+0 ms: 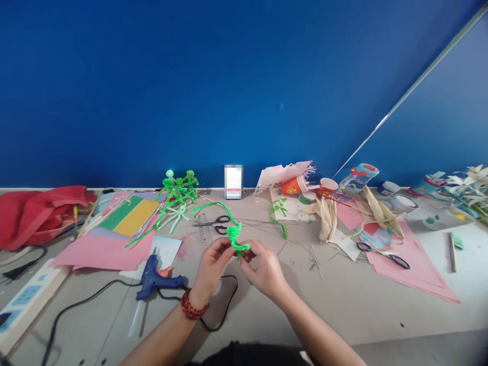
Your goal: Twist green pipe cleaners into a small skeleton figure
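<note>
My left hand (211, 267) and my right hand (265, 270) pinch a bright green pipe cleaner figure (234, 238) between their fingertips, just above the grey work surface (343, 305). Its coiled head stands up above my fingers, and its lower part is hidden by them. A red beaded bracelet (194, 304) circles my left wrist. Closest to my left hand lies a blue hot glue gun (156, 280), with its black cord (224, 305) looping beside that wrist.
Black-handled scissors (215, 224) and a metal ruler (206, 234) lie ahead. Finished green pipe cleaner figures (179, 185) stand at the back. Pink paper sheets, corn husks (326, 218), paper cups, a second pair of scissors, a red bag and a power strip surround the area.
</note>
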A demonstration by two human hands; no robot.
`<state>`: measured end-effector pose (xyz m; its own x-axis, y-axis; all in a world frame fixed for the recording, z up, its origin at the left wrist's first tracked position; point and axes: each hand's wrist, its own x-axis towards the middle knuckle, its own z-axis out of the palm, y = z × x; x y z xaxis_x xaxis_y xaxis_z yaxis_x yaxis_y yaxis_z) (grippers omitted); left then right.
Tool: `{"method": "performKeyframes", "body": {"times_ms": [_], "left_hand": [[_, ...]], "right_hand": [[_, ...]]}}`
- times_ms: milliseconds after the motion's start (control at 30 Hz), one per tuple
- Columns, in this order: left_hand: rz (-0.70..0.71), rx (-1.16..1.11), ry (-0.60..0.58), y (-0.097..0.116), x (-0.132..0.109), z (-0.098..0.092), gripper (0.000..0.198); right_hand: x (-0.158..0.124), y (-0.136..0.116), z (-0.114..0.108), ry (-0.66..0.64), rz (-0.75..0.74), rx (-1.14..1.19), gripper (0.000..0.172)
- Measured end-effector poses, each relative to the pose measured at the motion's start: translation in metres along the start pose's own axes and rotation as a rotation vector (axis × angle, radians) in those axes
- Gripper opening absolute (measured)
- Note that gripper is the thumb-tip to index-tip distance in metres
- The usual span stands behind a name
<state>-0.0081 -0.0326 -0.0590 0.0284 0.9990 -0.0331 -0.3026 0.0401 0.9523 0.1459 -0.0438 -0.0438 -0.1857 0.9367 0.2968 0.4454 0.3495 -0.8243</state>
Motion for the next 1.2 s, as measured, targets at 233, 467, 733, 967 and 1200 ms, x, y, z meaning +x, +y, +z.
{"method": "performKeyframes", "body": {"times_ms": [233, 467, 733, 967, 1200], "left_hand": [[-0.085, -0.041, -0.054, -0.001, 0.002, -0.001, 0.024], [-0.229, -0.253, -0.089, 0.009, 0.002, 0.002, 0.028], [-0.209, -0.276, 0.002, 0.008, 0.005, -0.003, 0.026], [-0.16, -0.218, -0.021, 0.007, 0.004, -0.004, 0.019], [-0.119, -0.157, -0.022, 0.013, 0.001, -0.001, 0.02]], "right_hand": [[0.003, -0.001, -0.015, -0.133, 0.092, 0.291, 0.031], [0.009, 0.004, -0.021, -0.143, 0.143, 0.33, 0.009], [0.008, 0.01, -0.02, 0.125, -0.154, -0.028, 0.01], [-0.006, 0.008, -0.016, 0.208, -0.511, -0.328, 0.026], [-0.006, -0.001, -0.003, 0.203, -0.525, -0.166, 0.02]]}}
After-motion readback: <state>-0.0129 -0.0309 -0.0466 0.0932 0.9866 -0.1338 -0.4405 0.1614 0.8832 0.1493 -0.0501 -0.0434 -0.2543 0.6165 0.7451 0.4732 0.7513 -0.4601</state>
